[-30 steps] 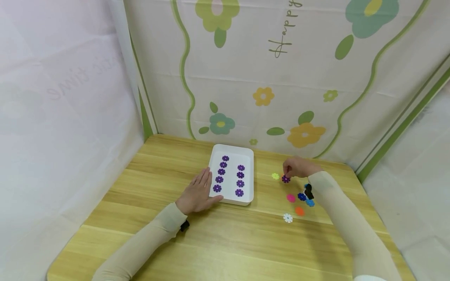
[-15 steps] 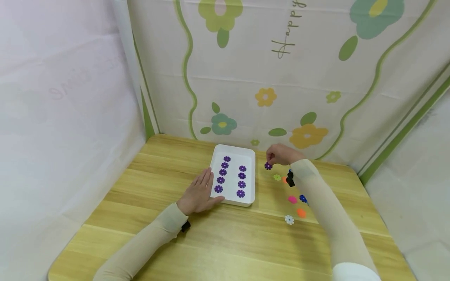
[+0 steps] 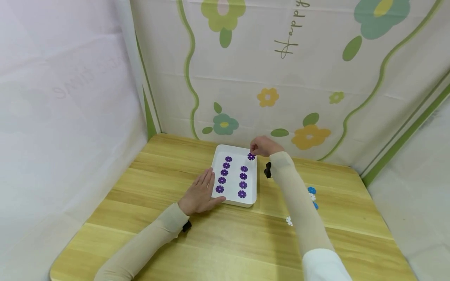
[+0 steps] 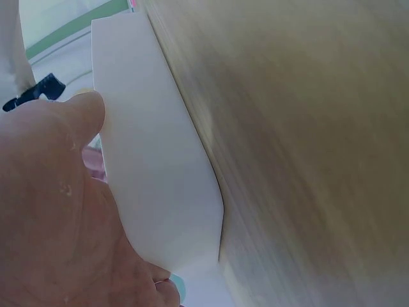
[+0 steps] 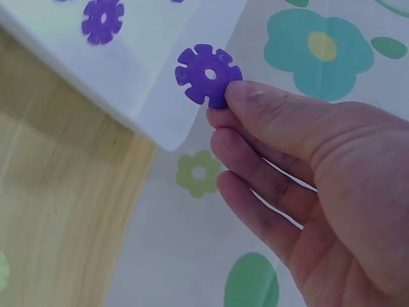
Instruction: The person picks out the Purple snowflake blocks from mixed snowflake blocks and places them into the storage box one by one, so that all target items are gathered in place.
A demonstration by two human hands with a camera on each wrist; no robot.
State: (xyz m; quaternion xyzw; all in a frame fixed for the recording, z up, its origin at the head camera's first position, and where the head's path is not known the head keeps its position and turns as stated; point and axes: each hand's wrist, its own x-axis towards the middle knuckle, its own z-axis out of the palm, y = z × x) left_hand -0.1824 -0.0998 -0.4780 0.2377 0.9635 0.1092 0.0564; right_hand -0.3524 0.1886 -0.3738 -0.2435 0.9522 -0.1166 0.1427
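Note:
A purple snowflake disc [image 5: 199,75] is pinched between the thumb and index finger of my right hand [image 3: 264,146], over the far right corner of the white tray [image 3: 233,199]. In the right wrist view its notched rim and centre hole show plainly. Two columns of purple discs lie in the tray, a left column [image 3: 224,172] and a right column [image 3: 243,176]. My left hand [image 3: 200,192] rests with straight fingers along the tray's near left corner. The left wrist view shows its thumb on the rim above the tray's outer wall [image 4: 153,153].
Right of the tray, blue discs [image 3: 311,190] and a white disc [image 3: 289,221] lie on the wooden table [image 3: 225,242]; the right sleeve [image 3: 302,203] covers part of that group. A flower-print cloth [image 3: 232,74] hangs behind the table's back edge.
My right hand has carried the purple disc leftward and away from me, from the loose discs to the tray's far corner. The left hand stays on the tray.

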